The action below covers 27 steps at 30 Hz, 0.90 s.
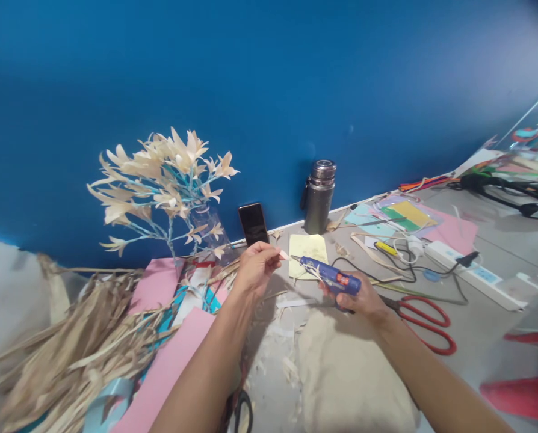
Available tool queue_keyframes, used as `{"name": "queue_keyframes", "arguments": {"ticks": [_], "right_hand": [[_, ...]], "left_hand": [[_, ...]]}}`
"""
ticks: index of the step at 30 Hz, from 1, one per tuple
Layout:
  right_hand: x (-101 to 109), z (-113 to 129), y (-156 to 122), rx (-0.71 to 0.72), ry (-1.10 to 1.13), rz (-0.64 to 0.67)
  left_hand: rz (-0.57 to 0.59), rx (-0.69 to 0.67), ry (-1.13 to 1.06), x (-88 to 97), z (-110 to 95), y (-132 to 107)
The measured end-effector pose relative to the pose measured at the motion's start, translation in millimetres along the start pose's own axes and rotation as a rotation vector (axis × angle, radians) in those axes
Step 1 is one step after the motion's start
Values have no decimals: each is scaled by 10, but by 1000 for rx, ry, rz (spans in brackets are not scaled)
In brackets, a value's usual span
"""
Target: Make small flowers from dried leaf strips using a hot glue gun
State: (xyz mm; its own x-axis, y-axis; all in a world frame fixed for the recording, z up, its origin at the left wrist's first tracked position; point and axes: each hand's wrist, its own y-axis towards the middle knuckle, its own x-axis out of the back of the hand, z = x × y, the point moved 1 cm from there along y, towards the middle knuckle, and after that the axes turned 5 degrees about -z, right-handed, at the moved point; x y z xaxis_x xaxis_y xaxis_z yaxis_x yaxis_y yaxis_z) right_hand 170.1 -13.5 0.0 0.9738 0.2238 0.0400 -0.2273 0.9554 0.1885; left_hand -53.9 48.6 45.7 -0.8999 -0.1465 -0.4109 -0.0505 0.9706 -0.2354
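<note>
My right hand [357, 296] is closed around a blue glue gun [330, 273], whose nozzle points left. Pale stringy strands cling to the gun's front. Pinched in the fingers of my left hand [257, 267] is a small pale pink strip [284, 255], its end close to the nozzle; whether they touch I cannot tell. Beneath the nozzle lies a yellow paper pad [307, 243]. To the left, pale handmade flowers [165, 174] on light blue stems stand in a clear bottle [208, 225].
Dried husks [70, 343] and pink sheets [179, 361] lie at left. A phone [253, 224] and a dark flask [319, 201] stand by the blue wall. Red-handled scissors [426, 322], a power strip [474, 273] and loose cables are at right. Scraps litter the floor.
</note>
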Motion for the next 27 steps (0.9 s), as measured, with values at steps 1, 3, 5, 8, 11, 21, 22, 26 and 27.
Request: {"name": "queue_keyframes", "arguments": {"ticks": [1, 3, 5, 8, 11, 21, 22, 26, 27], "right_hand": [[-1, -3, 7, 3, 4, 2], [-11, -8, 25, 6, 2, 9], [-22, -16, 39, -2, -2, 14], [-25, -29, 39, -32, 4, 15], [-9, -26, 22, -47, 7, 23], [-20, -74, 36, -49, -13, 20], [-14, -82, 38, -57, -30, 24], [6, -47, 96, -11, -350, 51], [2, -35, 122, 6, -489, 56]], "left_hand": [[0, 2, 1, -3, 5, -1], [-2, 2, 0, -10, 15, -3], [4, 0, -2, -14, 20, -2], [23, -3, -4, -6, 15, 6], [24, -12, -13, 11, 1, 17], [19, -1, -11, 7, 8, 22], [17, -4, -14, 12, -4, 22], [35, 1, -26, 31, -76, 3], [48, 10, -31, 30, -93, -9]]}}
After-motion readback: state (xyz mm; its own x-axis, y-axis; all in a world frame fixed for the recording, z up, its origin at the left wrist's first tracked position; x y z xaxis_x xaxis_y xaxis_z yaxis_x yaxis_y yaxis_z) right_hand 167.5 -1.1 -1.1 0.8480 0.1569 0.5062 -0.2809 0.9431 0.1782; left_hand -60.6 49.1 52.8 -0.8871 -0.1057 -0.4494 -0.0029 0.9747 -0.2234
